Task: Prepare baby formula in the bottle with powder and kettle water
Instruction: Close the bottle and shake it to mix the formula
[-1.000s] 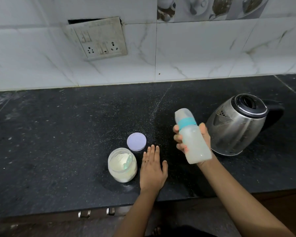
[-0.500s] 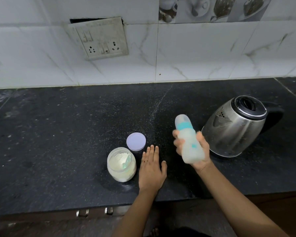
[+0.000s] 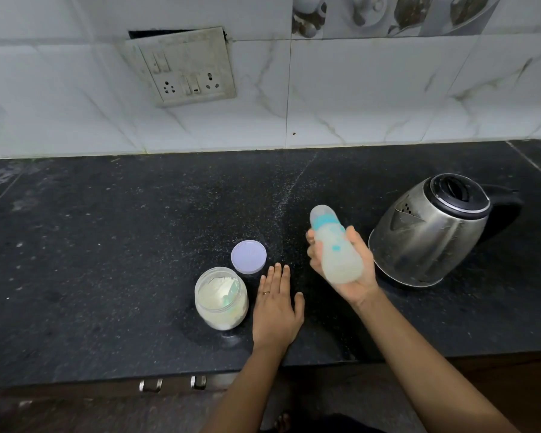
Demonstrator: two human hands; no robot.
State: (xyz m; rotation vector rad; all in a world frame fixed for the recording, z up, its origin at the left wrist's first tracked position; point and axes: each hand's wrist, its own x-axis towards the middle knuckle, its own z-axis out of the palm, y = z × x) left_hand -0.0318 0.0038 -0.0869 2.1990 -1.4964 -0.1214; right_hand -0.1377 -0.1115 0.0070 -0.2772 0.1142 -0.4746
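Currently held: the bottle (image 3: 338,251) is gripped by the right hand (image 3: 358,287) and kept raised above the surface (image 3: 107,260).
Right hand pose: the palm is turned upward under the bottle's base, the fingers are curled round its left side and the thumb is laid along its right side. The forearm is stretched in from the lower right.
Bottle: it is tilted, with the teal collar and clear cap pointed up and to the left. Pale milky liquid is seen inside, and the outline is blurred. It is placed between the left hand and the kettle, near the kettle's spout.
Left hand (image 3: 275,310): it is laid flat on the surface, palm down, with the fingers straight and close together and the thumb spread to the right. Nothing is held. A ring (image 3: 266,292) is worn on one finger.
Powder jar (image 3: 221,298): it is stood open just left of the left hand, with pale powder inside.
Lid (image 3: 249,256): it is laid flat just behind the jar, near the left fingertips.
Kettle (image 3: 428,232): it is stood on the surface, lid closed, handle turned to the right.
Wall: a switch panel (image 3: 181,67) is mounted on the tiles.
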